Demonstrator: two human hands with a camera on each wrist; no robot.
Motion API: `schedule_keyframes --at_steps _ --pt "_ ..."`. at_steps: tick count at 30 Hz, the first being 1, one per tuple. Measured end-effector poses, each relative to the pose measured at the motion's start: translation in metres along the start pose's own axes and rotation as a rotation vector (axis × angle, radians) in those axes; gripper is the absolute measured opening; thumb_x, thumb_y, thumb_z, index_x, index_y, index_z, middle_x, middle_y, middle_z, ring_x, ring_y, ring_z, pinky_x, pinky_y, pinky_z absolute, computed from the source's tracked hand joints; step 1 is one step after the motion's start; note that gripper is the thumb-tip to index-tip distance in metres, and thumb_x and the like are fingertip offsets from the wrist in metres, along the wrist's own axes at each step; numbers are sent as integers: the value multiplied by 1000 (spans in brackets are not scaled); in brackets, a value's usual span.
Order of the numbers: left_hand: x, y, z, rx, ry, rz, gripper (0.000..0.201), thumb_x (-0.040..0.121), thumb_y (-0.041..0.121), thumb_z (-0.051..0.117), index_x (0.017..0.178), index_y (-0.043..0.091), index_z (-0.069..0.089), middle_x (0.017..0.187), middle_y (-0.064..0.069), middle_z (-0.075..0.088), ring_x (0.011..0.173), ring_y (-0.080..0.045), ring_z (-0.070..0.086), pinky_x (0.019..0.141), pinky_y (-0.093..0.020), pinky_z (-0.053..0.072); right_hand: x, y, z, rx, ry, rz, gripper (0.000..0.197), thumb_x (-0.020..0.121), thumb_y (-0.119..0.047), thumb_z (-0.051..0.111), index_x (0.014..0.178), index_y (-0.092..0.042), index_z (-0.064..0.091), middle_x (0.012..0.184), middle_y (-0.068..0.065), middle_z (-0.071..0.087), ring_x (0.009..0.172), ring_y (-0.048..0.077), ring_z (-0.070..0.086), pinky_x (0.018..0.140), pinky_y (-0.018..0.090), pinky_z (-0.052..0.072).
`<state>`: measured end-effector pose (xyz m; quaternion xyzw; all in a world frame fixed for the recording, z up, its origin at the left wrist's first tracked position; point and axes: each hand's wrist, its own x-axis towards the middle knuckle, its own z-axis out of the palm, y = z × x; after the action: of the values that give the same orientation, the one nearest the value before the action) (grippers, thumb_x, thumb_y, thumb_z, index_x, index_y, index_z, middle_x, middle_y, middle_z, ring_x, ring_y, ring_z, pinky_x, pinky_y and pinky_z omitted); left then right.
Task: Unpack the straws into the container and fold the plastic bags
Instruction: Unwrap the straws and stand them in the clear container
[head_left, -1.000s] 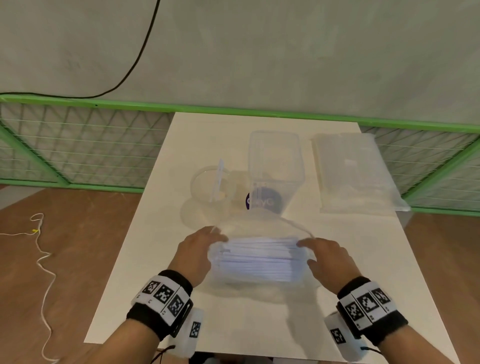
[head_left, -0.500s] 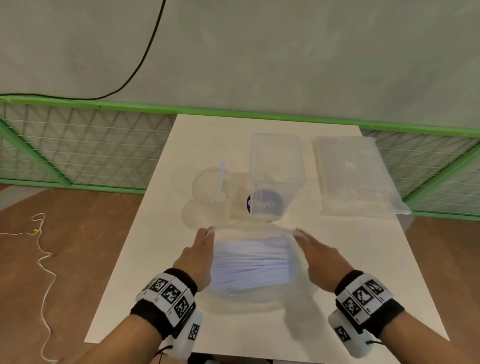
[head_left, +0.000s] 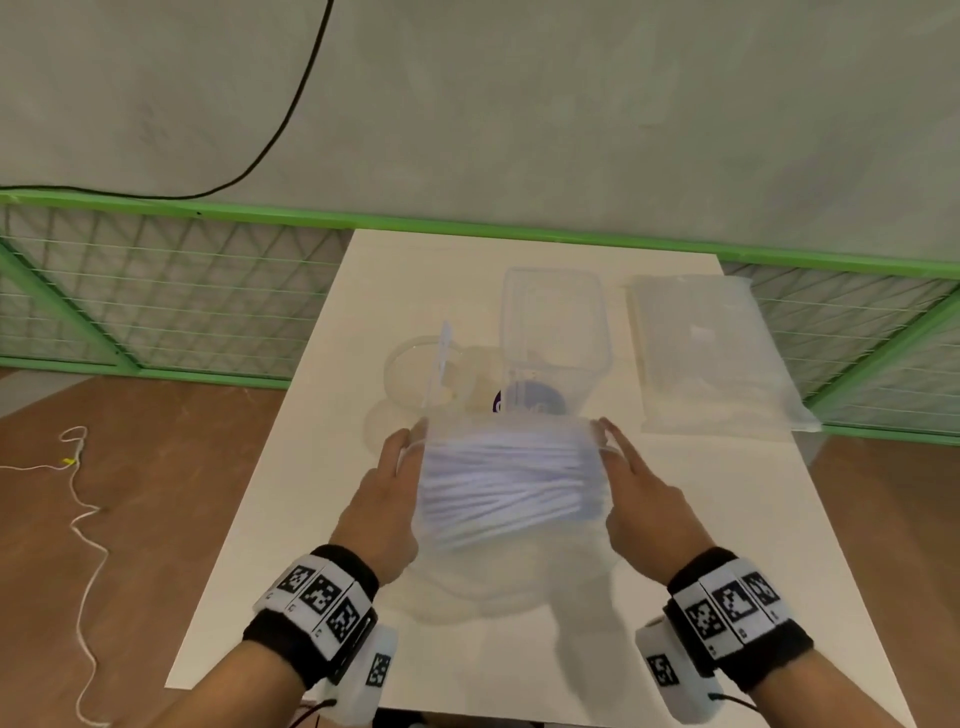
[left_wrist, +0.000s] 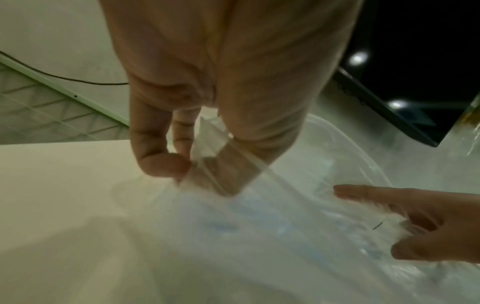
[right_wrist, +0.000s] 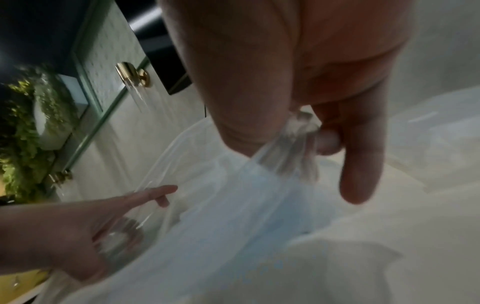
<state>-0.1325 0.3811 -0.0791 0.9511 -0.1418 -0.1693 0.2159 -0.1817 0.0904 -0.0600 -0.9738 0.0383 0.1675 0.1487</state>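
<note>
A clear plastic bag full of white straws hangs above the white table, held between both hands. My left hand pinches the bag's left top corner between thumb and fingers. My right hand pinches the right top corner, with the forefinger stretched out. Just beyond the bag stands the tall clear container, open at the top, with a purple label low on its front.
The container's clear lid lies to its left. A second flat bag of straws lies at the table's back right. A green mesh fence runs behind the table, and a white cord lies on the wooden floor at left.
Both hands have lifted the bag of straws off the table and carried it up and forward toward the container. Their hold has shifted from the bag's sides to its top corners.
</note>
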Motion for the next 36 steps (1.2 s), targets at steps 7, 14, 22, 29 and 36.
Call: schedule_keyframes --at_steps 7,14,22,29,36 --pt "1 -3 4 5 -69 -12 107 71 -15 54 155 25 0 152 3 5 67 -18 46 56 -20 34 2 3 7 35 -85 42 94 82 5 43 154 -35 -3 158 -24 -16 69 25 59 70 37 54" --pt "7 -3 9 -29 -118 -12 104 73 -13 53 155 24 1 157 4 2 65 -18 43 56 -23 35 6 8 29 67 -221 55 93 82 5 43 154 -34 -1 160 -21 -14 103 30 63 88 38 52" --pt "6 0 5 -83 -31 -3 104 72 -17 51 155 25 2 153 5 9 56 -12 40 49 -16 34 3 6 24 137 -120 41 95 80 5 43 153 -37 -2 159 -25 -14 93 26 65 79 34 54" --pt "0 10 10 -62 -73 -53 104 76 -13 52 155 24 -5 155 3 4 74 -20 45 66 -24 40 -1 12 32 110 -175 50 95 82 6 43 154 -34 -4 159 -22 -14 99 24 65 83 36 54" --pt "6 9 3 -65 53 -43 116 69 -18 52 154 30 -12 153 5 6 79 -20 46 66 -28 44 8 4 19 129 35 34 98 79 8 46 154 -36 2 157 -28 -12 70 26 63 63 36 53"
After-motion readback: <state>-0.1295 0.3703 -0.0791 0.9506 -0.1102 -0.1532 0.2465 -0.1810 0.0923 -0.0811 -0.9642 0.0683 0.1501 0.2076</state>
